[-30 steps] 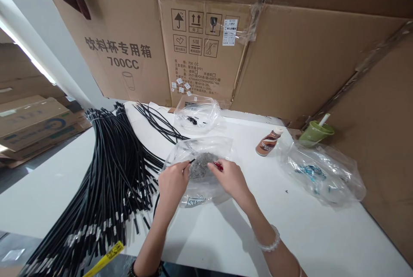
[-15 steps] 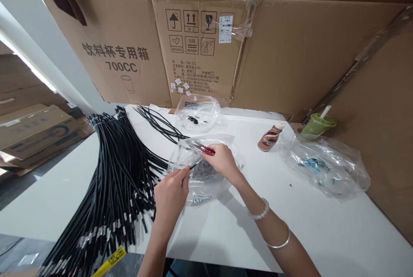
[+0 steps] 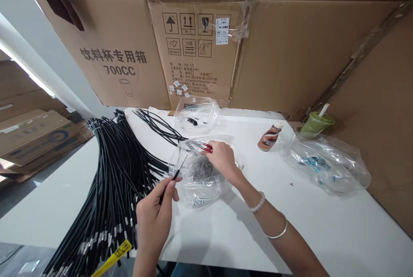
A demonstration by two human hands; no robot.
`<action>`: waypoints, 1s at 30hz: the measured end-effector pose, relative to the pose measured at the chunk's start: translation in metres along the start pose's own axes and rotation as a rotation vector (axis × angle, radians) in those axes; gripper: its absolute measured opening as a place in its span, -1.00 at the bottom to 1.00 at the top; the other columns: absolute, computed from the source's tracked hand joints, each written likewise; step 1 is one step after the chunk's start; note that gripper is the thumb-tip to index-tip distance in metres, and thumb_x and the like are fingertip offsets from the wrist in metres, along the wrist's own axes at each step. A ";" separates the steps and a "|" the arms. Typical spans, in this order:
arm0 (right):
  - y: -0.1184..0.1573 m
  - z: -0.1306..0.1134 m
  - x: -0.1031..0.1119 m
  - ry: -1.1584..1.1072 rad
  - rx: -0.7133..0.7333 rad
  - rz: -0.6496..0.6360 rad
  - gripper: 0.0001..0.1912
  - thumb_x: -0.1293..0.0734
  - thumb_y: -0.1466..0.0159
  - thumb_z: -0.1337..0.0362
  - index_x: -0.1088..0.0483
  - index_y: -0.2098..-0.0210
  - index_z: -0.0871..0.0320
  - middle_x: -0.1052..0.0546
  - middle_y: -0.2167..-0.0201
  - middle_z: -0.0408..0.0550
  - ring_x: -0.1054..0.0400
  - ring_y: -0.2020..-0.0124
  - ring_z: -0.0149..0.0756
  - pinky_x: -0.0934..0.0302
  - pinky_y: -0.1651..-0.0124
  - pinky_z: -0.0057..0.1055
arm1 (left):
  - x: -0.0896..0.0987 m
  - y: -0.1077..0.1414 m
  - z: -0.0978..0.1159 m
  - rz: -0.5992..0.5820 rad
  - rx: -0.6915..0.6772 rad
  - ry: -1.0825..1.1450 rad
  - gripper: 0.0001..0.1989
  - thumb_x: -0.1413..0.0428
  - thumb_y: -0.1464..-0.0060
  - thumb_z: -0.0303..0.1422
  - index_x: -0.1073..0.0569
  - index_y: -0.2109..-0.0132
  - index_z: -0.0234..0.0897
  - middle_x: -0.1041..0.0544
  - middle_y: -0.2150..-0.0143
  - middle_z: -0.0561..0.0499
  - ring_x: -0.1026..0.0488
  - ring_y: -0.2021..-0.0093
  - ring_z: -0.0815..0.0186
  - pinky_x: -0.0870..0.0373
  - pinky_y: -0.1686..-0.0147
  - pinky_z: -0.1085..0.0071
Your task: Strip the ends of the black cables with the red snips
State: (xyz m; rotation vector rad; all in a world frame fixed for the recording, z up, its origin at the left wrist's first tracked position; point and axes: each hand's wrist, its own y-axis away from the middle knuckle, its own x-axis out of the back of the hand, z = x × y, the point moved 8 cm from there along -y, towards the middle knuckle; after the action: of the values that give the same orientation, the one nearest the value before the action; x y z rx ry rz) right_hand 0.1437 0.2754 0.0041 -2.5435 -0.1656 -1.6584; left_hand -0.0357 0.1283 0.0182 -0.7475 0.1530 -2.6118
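Observation:
My left hand [image 3: 156,210] is closed, thumb and fingers pinching a black cable [image 3: 176,175] whose thin, pale end points up and to the right. In my right hand [image 3: 222,159] are red-handled pliers [image 3: 207,148], their metal jaws pointing left and the handles slightly apart. Both hands are over a clear plastic bag [image 3: 206,193] holding a grey clump of small pieces [image 3: 202,168]. The cable's end is apart from the pliers. To the left lies a large bundle of black cables [image 3: 112,169] with silvery ends.
Behind the hands are a few loose black cables [image 3: 158,125] and a clear bag with small black parts [image 3: 193,121]. A brown bottle [image 3: 269,137], a green cup [image 3: 318,123] and a bag with blue pieces [image 3: 318,166] stand to the right. Cardboard [image 3: 290,53] walls the back.
My left hand has moved down and left with the cable, drawing it away from the pliers, and the thin end now shows. The pliers' handles have spread a little.

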 end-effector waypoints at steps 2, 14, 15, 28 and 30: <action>0.003 -0.002 0.000 0.015 0.008 -0.003 -0.69 -0.31 -0.26 -0.02 -0.49 0.28 0.09 -0.57 0.31 0.00 -0.43 0.25 -0.16 -0.05 0.32 -0.39 | 0.001 0.002 0.002 -0.037 0.040 0.080 -0.69 0.02 -0.21 -0.15 -0.53 0.19 -0.23 -0.30 0.58 0.14 -0.16 0.61 0.43 -0.12 0.55 0.49; 0.028 0.034 -0.004 -0.101 -0.037 -0.075 -0.76 -0.29 -0.25 0.09 -0.41 0.38 0.12 -0.54 0.38 -0.07 -0.39 0.34 -0.25 0.02 0.39 -0.43 | -0.081 -0.012 -0.006 -0.397 0.387 0.682 -0.67 -0.09 -0.10 -0.13 -0.32 0.47 -0.26 -0.07 0.76 0.23 0.13 0.69 0.53 0.15 0.67 0.60; 0.033 0.037 -0.002 -0.132 -0.031 -0.082 -0.69 -0.30 -0.23 0.01 -0.39 0.42 0.13 -0.53 0.41 -0.09 -0.38 0.36 -0.28 0.00 0.39 -0.44 | -0.089 -0.010 -0.008 -0.435 0.433 0.712 -0.67 -0.09 -0.09 -0.12 -0.29 0.47 -0.25 -0.04 0.76 0.25 0.18 0.70 0.54 0.19 0.69 0.60; 0.049 0.018 0.008 -0.386 0.184 -0.122 -0.76 -0.28 -0.24 0.06 -0.43 0.26 0.08 -0.48 0.48 -0.21 -0.31 0.44 -0.38 -0.06 0.31 -0.48 | -0.116 -0.001 -0.008 -0.584 0.782 0.941 -0.75 -0.02 -0.18 -0.26 -0.19 0.42 -0.23 0.04 0.75 0.31 0.28 0.75 0.56 0.22 0.78 0.63; 0.042 0.020 0.003 -0.407 0.192 -0.151 -0.76 -0.29 -0.23 0.06 -0.42 0.28 0.10 -0.47 0.48 -0.22 -0.29 0.44 -0.39 -0.07 0.32 -0.48 | -0.118 0.000 -0.008 -0.583 0.800 0.944 -0.76 -0.01 -0.19 -0.28 -0.20 0.43 -0.23 0.03 0.75 0.30 0.28 0.75 0.56 0.23 0.78 0.63</action>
State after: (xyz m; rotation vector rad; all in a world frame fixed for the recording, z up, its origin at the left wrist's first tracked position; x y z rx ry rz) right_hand 0.1686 0.2370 -0.0024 -2.7360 -0.5315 -1.0771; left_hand 0.0503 0.1781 -0.0453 0.8368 -0.9064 -2.9231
